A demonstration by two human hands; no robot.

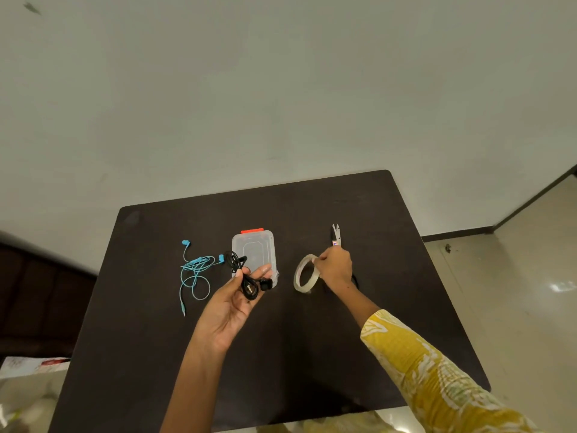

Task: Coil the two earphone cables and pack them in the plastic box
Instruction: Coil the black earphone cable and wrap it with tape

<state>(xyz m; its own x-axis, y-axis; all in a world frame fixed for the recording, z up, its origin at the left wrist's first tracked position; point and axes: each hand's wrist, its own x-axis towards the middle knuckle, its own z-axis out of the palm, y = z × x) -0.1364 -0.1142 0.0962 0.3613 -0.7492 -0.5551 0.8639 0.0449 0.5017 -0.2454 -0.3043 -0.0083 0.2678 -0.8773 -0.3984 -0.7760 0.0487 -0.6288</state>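
My left hand (232, 303) is raised over the dark table (390, 323), palm up, and grips a coiled black earphone cable (246, 278) between thumb and fingers. Behind that hand lies the clear plastic box (254, 250), lid shut, with a red latch at its far end. The blue earphone cable (195, 270) lies loose and tangled on the table to the left of the box. My right hand (334, 267) pinches the top edge of a roll of clear tape (304, 278), which stands tilted on the table to the right of the box.
Small scissors (336, 237) lie just beyond my right hand. The table's far edge meets a pale wall. A dark bench is at the left and tiled floor at the right. Papers and a plastic bag sit at the bottom left.
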